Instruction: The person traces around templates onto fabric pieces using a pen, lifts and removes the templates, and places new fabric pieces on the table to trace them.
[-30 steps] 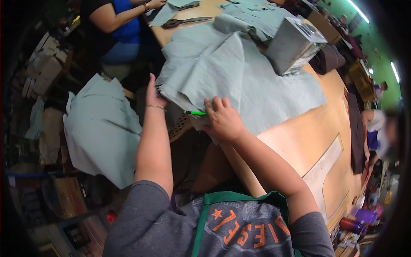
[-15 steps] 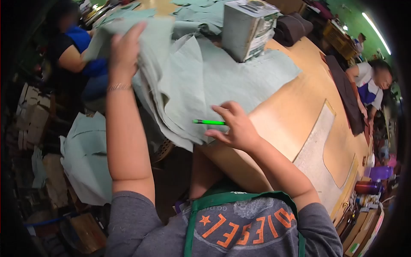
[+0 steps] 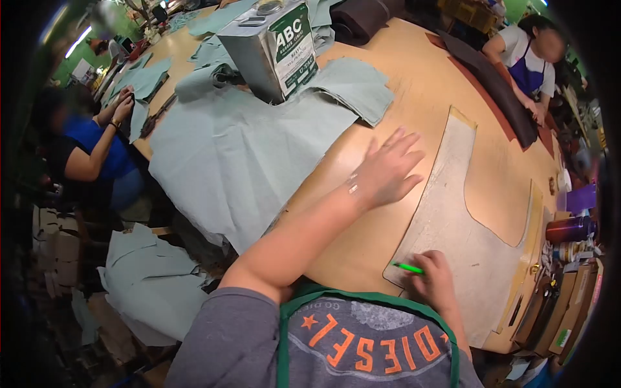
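My left hand (image 3: 390, 169), fingers spread and holding nothing, is over the tan tabletop (image 3: 362, 229), just left of a large grey-white pattern piece (image 3: 446, 213) with a curved cut-out. Whether its palm touches the surface I cannot tell. In my right hand (image 3: 435, 278) is a bright green pen (image 3: 409, 267), pinched near the lower left corner of the pattern piece. Pale green sheet material (image 3: 239, 152) lies in a layered pile to the left and hangs over the table edge.
An ABC rubber cement can (image 3: 268, 52) stands on the green sheets. A dark roll (image 3: 491, 87) lies at the right, where a person (image 3: 530, 68) works. Another person (image 3: 97, 149) is at the left. Boxes (image 3: 569, 310) and a purple cup (image 3: 579, 197) line the right edge.
My left hand has let go of the green sheets and moved right over the tabletop. The sheets now lie flatter. My right hand, with the pen, has moved down and right to the pattern piece.
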Demonstrator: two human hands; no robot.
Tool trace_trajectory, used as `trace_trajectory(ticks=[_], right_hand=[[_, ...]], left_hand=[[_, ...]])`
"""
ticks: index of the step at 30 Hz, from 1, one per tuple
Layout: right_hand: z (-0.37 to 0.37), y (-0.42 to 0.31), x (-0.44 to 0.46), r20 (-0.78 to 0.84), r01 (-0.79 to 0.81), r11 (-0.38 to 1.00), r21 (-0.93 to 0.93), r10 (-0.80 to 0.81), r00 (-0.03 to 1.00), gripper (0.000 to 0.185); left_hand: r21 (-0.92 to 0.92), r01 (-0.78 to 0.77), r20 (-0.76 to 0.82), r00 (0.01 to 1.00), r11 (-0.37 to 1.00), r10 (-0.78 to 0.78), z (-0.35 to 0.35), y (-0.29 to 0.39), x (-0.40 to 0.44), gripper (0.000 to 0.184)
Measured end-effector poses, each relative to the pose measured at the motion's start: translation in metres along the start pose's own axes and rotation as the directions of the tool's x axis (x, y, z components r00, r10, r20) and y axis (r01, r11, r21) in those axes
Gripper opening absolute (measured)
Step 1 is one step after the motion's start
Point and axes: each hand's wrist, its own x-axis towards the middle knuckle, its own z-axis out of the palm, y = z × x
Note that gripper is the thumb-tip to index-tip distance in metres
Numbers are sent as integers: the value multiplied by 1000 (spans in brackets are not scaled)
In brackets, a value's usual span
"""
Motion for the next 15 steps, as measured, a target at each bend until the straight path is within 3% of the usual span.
trace_trajectory(ticks=[1,3,5,8,11,15], right_hand=[[-7,10,-7,-54,-28,1000,-13,27,998,33],[-16,26,-15,-131,-87,995,-41,81,988,30],[-13,39,-9,-212,-82,993,-83,63,975,24],[-2,51,0,-308,-87,986,-141,39,950,17],[4,54,3,-381,-62,981,-183,-13,924,14],[4,56,0,-368,-79,979,-186,5,930,18]], left_hand=[[48,-39,-65,997,998,42,-13,-1,-17,46],[224,129,-182,979,966,-88,-33,-22,-51,44],[282,371,-213,923,885,-320,-47,-53,-73,52],[427,541,-146,832,725,-534,-42,-82,-84,61],[550,514,-158,838,658,-523,-23,-87,-86,67],[496,505,-232,861,706,-453,-12,-95,-79,57]])
